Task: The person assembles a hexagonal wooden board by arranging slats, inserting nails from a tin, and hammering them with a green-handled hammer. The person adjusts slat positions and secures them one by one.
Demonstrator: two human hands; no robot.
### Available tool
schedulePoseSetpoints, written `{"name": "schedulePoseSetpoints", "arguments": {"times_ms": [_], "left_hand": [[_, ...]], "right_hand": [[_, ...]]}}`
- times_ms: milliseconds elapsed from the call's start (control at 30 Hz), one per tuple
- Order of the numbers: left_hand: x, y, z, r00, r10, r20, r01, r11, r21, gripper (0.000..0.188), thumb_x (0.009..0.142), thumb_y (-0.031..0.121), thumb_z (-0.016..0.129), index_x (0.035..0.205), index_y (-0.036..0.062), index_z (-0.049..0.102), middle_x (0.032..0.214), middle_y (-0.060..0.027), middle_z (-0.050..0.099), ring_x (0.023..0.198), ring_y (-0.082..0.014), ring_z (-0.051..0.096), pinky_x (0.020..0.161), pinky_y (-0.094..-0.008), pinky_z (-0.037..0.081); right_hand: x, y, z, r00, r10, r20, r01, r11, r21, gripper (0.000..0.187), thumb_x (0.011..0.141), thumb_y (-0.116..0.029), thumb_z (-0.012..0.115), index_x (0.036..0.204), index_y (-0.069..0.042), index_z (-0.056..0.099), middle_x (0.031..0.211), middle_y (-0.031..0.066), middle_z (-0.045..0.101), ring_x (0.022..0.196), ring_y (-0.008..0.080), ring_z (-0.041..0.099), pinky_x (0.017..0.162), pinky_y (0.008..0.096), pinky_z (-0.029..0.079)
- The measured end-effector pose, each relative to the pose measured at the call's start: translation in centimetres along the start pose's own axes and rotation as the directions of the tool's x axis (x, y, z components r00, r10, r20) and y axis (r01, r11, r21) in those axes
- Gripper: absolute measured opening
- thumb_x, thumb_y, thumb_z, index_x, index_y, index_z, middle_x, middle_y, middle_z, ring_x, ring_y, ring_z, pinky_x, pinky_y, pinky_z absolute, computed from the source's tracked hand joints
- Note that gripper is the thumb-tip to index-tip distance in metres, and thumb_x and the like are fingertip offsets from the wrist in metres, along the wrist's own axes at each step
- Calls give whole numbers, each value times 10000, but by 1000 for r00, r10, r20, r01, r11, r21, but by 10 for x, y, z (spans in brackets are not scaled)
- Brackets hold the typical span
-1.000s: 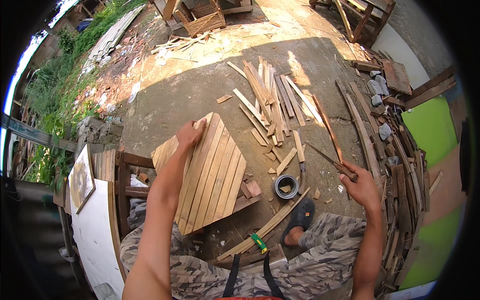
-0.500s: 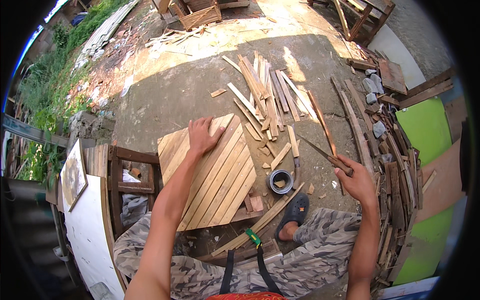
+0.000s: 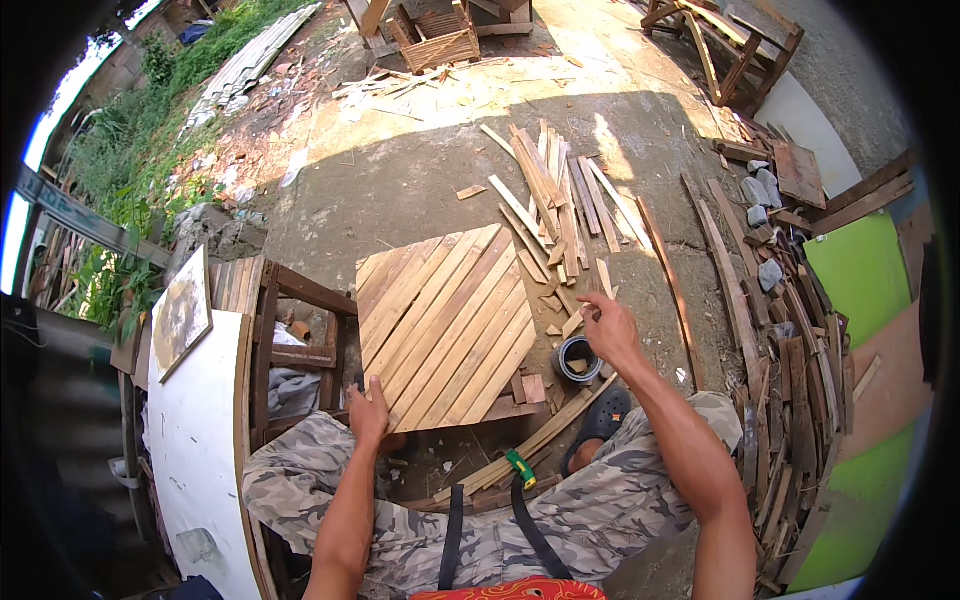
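Observation:
A slatted wooden panel (image 3: 450,330), made of pale strips laid side by side, is tilted in front of me at the left. My left hand (image 3: 368,410) grips its lower left edge, the thumb on top and the fingers partly hidden behind. Off the panel's right side, my right hand (image 3: 608,328) hovers above short wood offcuts, just beside a dark round tub (image 3: 576,359) with a wood scrap in it. Its fingers are bent with the tips close together; whatever they may hold cannot be made out. The long blade with a handle is not visible now.
Loose wooden strips (image 3: 560,190) lie piled on the concrete ahead. A dark wooden frame (image 3: 300,352) and a white board (image 3: 198,440) stand at my left. Long planks and stones (image 3: 768,275) line the right, by green panels (image 3: 865,265). My shoe (image 3: 605,415) is near the tub.
My left hand has gone from the panel's top to its lower left edge. My right hand has moved leftward to beside the tub, and the blade it held no longer shows. The view has shifted.

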State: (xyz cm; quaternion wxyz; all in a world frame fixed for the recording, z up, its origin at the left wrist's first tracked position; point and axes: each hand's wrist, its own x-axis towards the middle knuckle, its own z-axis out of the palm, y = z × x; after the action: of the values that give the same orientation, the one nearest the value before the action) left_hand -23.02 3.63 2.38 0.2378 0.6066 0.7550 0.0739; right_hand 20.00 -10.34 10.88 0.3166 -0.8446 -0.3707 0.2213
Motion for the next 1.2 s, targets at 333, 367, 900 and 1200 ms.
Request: {"name": "schedulePoseSetpoints", "arguments": {"times_ms": [333,367,900,1200], "left_hand": [[-26,-22,23,997,-26,-67,0,935,-354,671,931,540,646,1264,-43,636,1193,-285,652,1151,-431,618,1007,-474,460],[-27,-21,24,995,-38,-93,7,951,-309,675,925,535,656,1269,-45,633,1198,-284,636,1159,-442,601,1009,-487,454],[-15,-12,37,962,-213,-172,94,846,-524,565,864,499,718,1003,-45,774,1020,-301,698,997,-432,666,908,-505,500],[34,-9,23,944,-67,-322,-91,888,-450,571,898,541,688,940,-20,785,929,-321,685,921,-449,647,847,-518,486]], "right_hand": [[15,-5,99,997,-78,-28,78,997,2,340,882,-269,765,1114,-43,659,1047,236,729,986,418,693,852,462,534],[19,-4,104,997,-65,-43,67,997,26,343,870,-273,779,1081,-37,646,1039,236,728,980,408,695,855,458,532],[39,8,130,982,53,182,-92,973,214,356,794,-168,840,1041,-78,600,992,161,689,934,285,661,848,397,525],[40,2,131,990,-23,142,-25,946,323,307,790,-155,820,993,-68,608,941,139,678,905,253,648,806,376,519]]}}
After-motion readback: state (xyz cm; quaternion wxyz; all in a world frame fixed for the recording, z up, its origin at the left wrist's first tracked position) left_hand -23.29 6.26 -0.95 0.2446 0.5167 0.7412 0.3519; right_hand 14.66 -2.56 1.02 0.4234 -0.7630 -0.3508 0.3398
